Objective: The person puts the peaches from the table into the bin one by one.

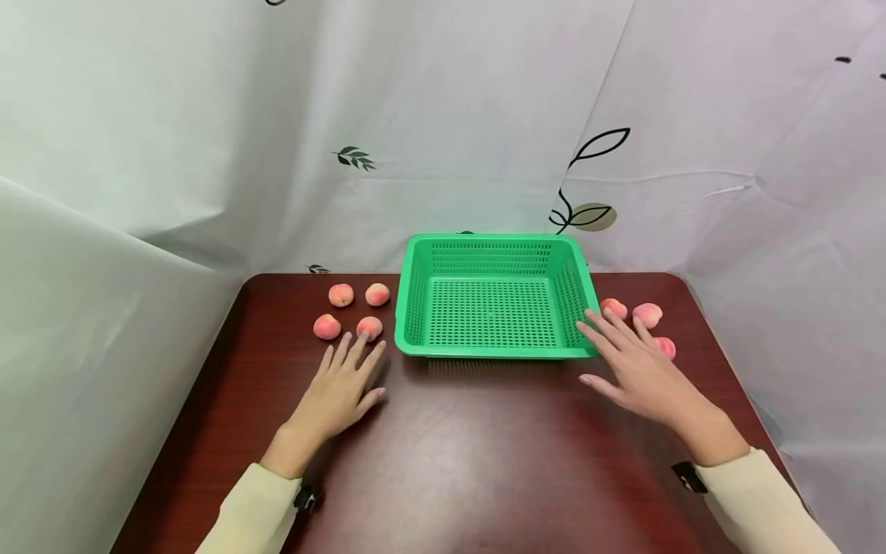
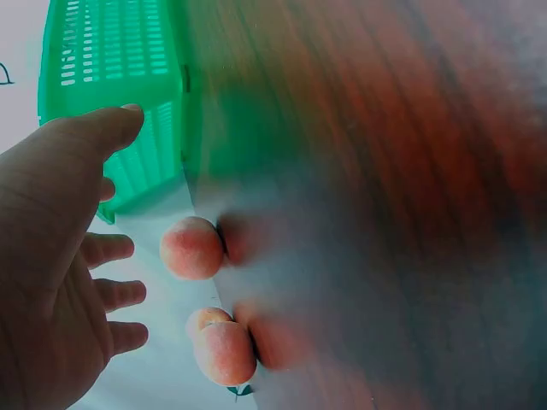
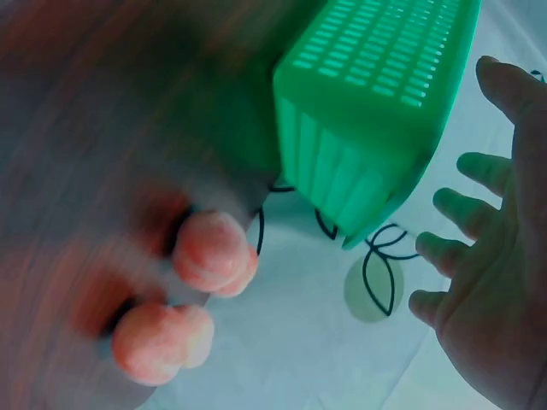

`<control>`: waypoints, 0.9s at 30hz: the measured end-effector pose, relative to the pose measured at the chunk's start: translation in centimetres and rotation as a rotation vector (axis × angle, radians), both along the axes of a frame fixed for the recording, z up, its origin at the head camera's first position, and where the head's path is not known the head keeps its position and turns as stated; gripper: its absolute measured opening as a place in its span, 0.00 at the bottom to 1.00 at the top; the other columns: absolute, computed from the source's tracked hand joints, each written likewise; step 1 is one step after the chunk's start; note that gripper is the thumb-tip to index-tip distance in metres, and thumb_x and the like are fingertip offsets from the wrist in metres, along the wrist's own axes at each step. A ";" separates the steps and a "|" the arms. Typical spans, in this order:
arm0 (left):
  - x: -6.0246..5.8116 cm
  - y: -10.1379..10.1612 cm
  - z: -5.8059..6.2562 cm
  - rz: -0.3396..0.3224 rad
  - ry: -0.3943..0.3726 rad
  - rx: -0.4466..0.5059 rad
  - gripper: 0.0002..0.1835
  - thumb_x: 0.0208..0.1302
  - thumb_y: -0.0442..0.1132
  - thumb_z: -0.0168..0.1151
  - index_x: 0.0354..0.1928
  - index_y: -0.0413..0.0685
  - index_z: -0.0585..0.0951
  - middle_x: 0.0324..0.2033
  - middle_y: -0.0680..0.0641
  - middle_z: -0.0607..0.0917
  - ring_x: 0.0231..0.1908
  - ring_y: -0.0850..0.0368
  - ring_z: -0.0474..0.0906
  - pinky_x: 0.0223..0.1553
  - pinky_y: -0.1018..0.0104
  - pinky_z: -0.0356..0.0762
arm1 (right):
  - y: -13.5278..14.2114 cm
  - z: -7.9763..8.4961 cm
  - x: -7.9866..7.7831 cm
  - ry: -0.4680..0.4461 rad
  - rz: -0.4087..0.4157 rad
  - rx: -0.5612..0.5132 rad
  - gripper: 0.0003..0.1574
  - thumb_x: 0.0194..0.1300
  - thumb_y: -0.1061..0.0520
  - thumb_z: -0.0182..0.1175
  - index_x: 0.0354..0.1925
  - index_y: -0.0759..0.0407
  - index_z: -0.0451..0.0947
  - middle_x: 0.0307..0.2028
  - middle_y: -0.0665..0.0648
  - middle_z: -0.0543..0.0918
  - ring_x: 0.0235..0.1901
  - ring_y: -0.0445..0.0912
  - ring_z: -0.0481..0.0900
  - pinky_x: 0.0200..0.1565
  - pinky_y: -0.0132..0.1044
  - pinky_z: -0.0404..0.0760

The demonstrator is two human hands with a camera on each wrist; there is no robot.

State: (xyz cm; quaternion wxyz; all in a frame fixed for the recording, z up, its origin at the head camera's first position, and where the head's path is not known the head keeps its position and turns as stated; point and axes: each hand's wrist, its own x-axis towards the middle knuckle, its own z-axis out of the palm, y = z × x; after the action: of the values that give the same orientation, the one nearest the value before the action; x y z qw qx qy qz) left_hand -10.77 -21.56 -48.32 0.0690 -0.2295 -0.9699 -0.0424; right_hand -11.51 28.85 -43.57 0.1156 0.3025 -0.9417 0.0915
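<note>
A green plastic basket (image 1: 491, 352) with slotted walls stands at the back of the table, with nothing in it. Several pink and yellow peaches (image 1: 328, 327) lie to its left. My left hand (image 1: 339, 392) hovers in front of them, fingers spread and nothing held; in the left wrist view its fingers stay apart from the nearest peach (image 2: 192, 248). Over on the right, more peaches (image 1: 647, 315) lie beside the basket, partly hidden by my right hand (image 1: 640, 373). That hand is spread and holds nothing. The right wrist view shows it above the peaches (image 3: 209, 248), not touching them.
The dark red-brown table (image 1: 477, 462) has rounded back corners and a glossy top. A pale cloth (image 1: 443, 115) with leaf prints hangs behind it and along both sides, close to the table's edges.
</note>
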 end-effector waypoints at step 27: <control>-5.3 0.3 -0.4 0.019 -0.010 0.008 0.38 0.67 0.50 0.68 0.75 0.45 0.69 0.73 0.30 0.67 0.70 0.25 0.65 0.70 0.34 0.64 | -3.2 -0.9 -3.1 -0.015 0.189 0.048 0.42 0.61 0.50 0.74 0.69 0.63 0.73 0.65 0.62 0.80 0.65 0.60 0.78 0.68 0.66 0.67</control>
State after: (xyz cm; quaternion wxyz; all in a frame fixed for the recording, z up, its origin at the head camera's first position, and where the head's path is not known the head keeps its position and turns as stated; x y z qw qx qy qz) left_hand -16.12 -21.29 -48.69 0.0656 -0.2197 -0.9722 -0.0469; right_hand -14.60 25.62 -44.49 0.0923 0.3920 -0.9117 0.0815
